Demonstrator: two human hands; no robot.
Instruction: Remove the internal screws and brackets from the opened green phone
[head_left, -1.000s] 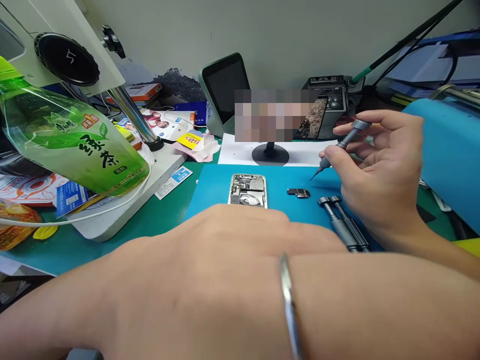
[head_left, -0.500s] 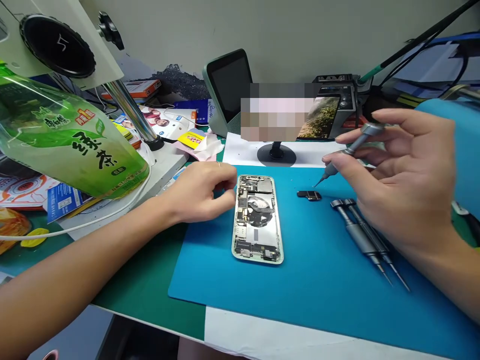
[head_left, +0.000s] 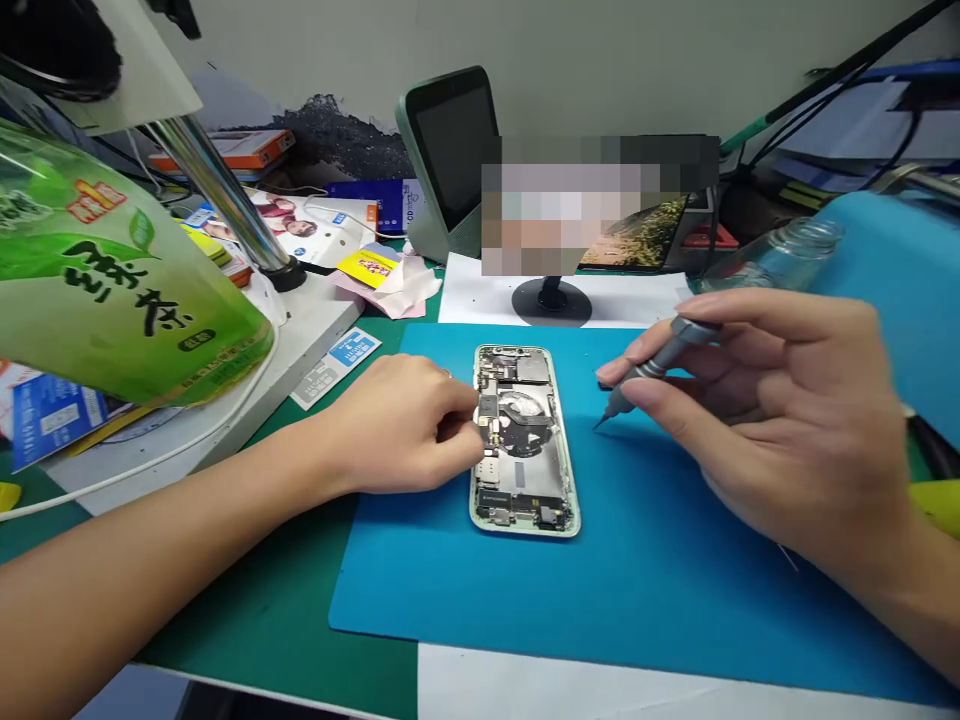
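Note:
An opened smartphone (head_left: 517,472) lies on the blue mat (head_left: 450,580), its inner parts and flex cable exposed. My left hand (head_left: 409,425) rests at its left edge, fingers curled, with thumb and forefinger tips against the frame. In my right hand (head_left: 780,400) is a grey precision screwdriver (head_left: 664,358), pinched between thumb and fingers. Its tip points down and left, above the mat just right of the phone. My right hand hides most of the small black part and the other screwdrivers; one thin shaft (head_left: 787,558) shows below the wrist.
A green tea bottle (head_left: 150,290) leans in at left by a metal post (head_left: 217,200) on a white base. Behind the mat stand a grey-green screen device (head_left: 454,150) and a monitor stand (head_left: 553,300). At back right lies a glass jar (head_left: 795,250). A small card (head_left: 337,365) lies left.
The screwdriver in my right hand has moved left and down, away from the small black part toward the phone. My left hand has come slightly over the phone's edge. The view has shifted.

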